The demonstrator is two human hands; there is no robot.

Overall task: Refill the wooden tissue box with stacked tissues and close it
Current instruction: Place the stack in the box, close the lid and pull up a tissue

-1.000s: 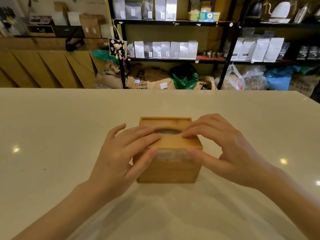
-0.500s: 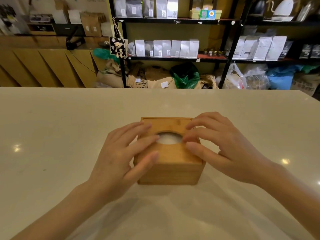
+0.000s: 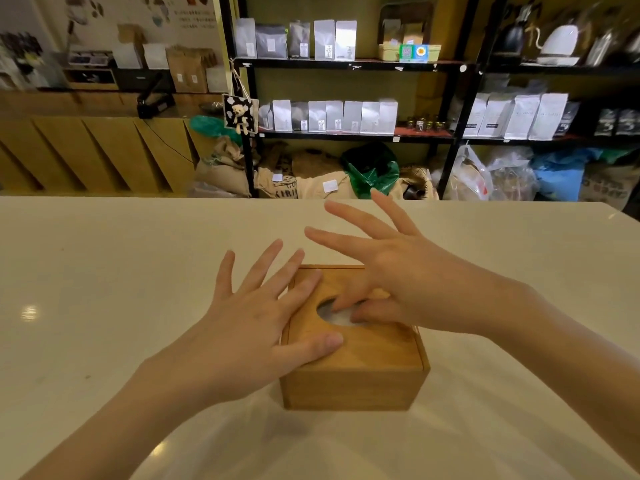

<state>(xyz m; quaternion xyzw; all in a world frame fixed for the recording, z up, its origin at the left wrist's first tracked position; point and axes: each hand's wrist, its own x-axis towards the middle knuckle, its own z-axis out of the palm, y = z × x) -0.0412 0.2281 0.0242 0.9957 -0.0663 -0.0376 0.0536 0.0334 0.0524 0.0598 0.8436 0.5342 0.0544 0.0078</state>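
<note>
The wooden tissue box (image 3: 360,382) stands in the middle of the pale table (image 3: 104,271). Its sliding lid (image 3: 377,348) sits flush on top, and white tissue (image 3: 327,314) shows through the oval hole. My left hand (image 3: 242,327) lies flat on the left side of the lid, fingers straight and spread, thumb on the wood. My right hand (image 3: 398,271) hovers over the box. Its thumb and forefinger dip into the hole and pinch at the tissue, while the other fingers fan upward.
The table's far edge (image 3: 311,199) runs across the view. Beyond it stand black shelves (image 3: 346,133) with white and grey bags, sacks on the floor, and a wooden counter (image 3: 86,150) at the left.
The lid has slid fully shut over the box. My left hand flattened on the lid. My right hand lifted off it, spread its fingers, and its thumb and forefinger went into the hole.
</note>
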